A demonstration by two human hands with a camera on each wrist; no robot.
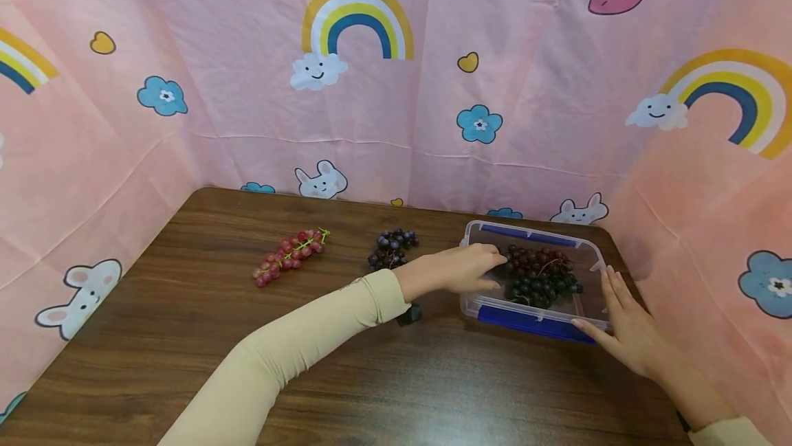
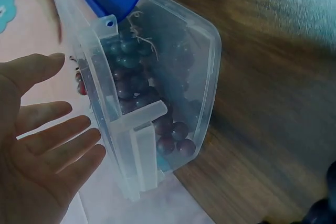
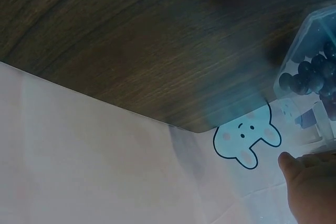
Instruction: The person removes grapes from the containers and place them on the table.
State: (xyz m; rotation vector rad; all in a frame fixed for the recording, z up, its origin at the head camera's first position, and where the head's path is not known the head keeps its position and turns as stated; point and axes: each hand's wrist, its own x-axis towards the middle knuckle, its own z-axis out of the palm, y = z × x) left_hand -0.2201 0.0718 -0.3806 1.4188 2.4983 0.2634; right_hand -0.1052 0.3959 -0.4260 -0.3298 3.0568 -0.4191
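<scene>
A clear plastic box [image 1: 592,305] with blue clips stands uncovered at the right of the table. Inside lie a dark red grape bunch [image 1: 538,260] and a dark green grape bunch [image 1: 538,289]. My left hand [image 1: 468,269] reaches over the box's left side, fingers loosely extended toward the grapes. In the left wrist view that hand [image 2: 52,135] shows spread fingers and a bare palm beside the box rim. My right hand [image 1: 634,329] rests at the box's right front corner, its fingers straight along the right side and thumb at the front rim.
A pink-red grape bunch [image 1: 289,258] with a green stem lies left of centre on the brown wooden table [image 1: 185,336]. Nearer the left forearm is a blue-black grape bunch [image 1: 391,243], partly hidden by it. Pink printed cloth [image 1: 383,109] encloses the table's back and sides.
</scene>
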